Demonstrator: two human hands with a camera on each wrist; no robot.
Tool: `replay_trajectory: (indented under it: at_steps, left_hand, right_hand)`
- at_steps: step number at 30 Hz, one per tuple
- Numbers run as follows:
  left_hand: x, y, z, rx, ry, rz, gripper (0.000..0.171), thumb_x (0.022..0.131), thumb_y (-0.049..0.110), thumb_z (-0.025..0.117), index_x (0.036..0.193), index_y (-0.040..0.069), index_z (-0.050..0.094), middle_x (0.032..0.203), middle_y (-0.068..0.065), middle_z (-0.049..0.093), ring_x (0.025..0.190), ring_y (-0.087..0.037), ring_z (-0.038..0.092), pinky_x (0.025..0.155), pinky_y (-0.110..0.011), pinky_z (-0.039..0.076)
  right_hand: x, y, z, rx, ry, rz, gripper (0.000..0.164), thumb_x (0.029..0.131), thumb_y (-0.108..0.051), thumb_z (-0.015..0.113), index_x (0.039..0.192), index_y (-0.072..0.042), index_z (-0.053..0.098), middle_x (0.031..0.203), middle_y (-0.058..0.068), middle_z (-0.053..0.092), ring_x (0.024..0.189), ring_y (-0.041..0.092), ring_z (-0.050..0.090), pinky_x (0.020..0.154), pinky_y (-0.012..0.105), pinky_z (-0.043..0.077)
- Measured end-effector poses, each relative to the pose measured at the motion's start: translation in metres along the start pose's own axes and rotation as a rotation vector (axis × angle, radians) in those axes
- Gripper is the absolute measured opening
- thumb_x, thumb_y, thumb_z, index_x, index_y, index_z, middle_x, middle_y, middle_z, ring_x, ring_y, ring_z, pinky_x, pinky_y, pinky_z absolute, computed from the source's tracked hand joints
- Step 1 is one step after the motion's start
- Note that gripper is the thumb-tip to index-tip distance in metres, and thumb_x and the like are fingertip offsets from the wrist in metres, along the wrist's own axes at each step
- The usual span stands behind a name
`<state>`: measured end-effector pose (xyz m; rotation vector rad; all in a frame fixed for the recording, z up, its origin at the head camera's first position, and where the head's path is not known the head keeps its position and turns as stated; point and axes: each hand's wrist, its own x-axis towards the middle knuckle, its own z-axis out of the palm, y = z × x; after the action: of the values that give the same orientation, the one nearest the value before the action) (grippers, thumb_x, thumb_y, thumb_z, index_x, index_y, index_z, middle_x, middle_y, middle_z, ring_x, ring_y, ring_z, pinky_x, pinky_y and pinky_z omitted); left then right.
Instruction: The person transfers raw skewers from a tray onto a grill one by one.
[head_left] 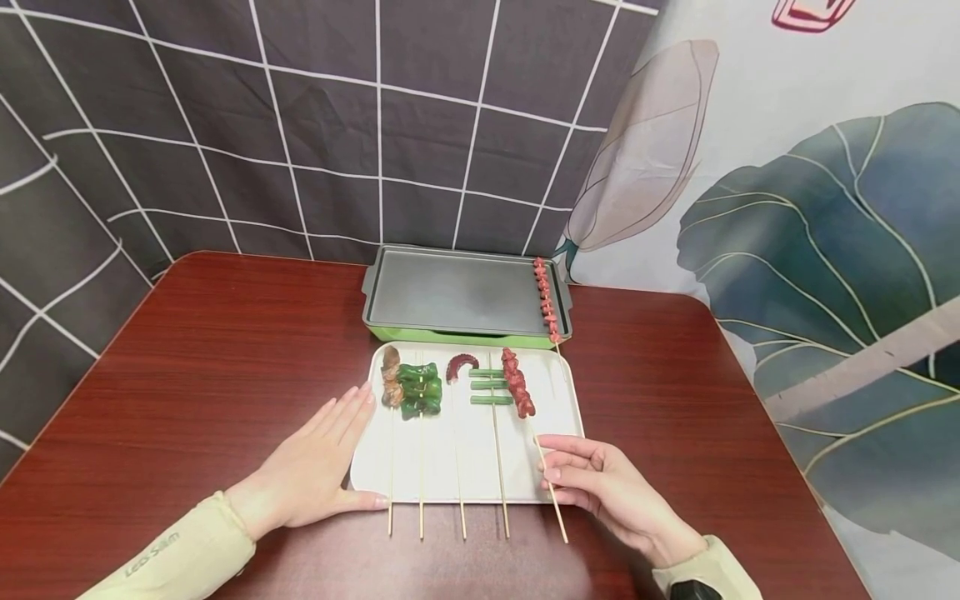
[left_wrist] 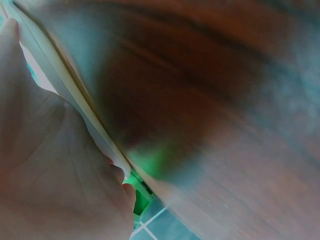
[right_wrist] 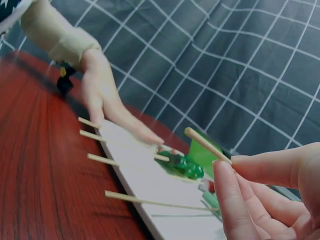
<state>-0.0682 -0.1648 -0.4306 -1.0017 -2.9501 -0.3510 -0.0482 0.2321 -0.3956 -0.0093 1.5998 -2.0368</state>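
My right hand [head_left: 611, 496] pinches the bare wooden stick of a red meat skewer [head_left: 517, 383] between thumb and fingers. In the right wrist view, the stick's blunt end [right_wrist: 200, 139] pokes out above the fingertips. The meat end is over the right part of a white tray [head_left: 442, 475]. My left hand [head_left: 311, 462] lies along the tray's left edge with straight fingers, its thumb at the near left corner. Also on the tray are a brown skewer [head_left: 392, 379], a green pepper skewer [head_left: 420, 390], a curled dark red tentacle skewer [head_left: 461, 364] and a green bean skewer [head_left: 491, 386].
Behind the tray stands a grey griddle plate [head_left: 450, 292] on a green base [head_left: 465, 337]. One thin skewer of small red pieces [head_left: 546, 300] lies along the plate's right side. The red-brown wooden table [head_left: 225, 358] meets grey checked cloth [head_left: 315, 125] at the back.
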Motion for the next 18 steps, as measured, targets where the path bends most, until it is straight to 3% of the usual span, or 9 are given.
replay_trajectory:
  at_steps: [7, 18]
  left_hand:
    - [0.0, 0.001, 0.001, 0.007, -0.011, -0.006, 0.119, 0.086, 0.082, 0.05, 0.154, -0.013, 0.027, 0.161, -0.027, 0.025, 0.15, -0.039, 0.023, 0.121, -0.05, 0.022]
    - [0.0, 0.0, -0.001, 0.009, 0.019, 0.006, 0.118, 0.086, 0.08, 0.053, 0.152, -0.014, 0.03, 0.159, -0.03, 0.028, 0.147, -0.042, 0.029, 0.119, -0.052, 0.026]
  right_hand:
    - [-0.003, -0.003, 0.004, -0.033, -0.056, -0.064, 0.045, 0.094, 0.006, 0.064, 0.137, 0.012, 0.053, 0.103, 0.004, 0.071, 0.087, 0.012, 0.07, 0.078, 0.026, 0.06]
    - [0.004, -0.025, 0.004, -0.134, -0.054, -0.143, 0.041, 0.094, 0.006, 0.064, 0.135, 0.005, 0.06, 0.099, 0.006, 0.071, 0.086, 0.016, 0.072, 0.076, 0.03, 0.061]
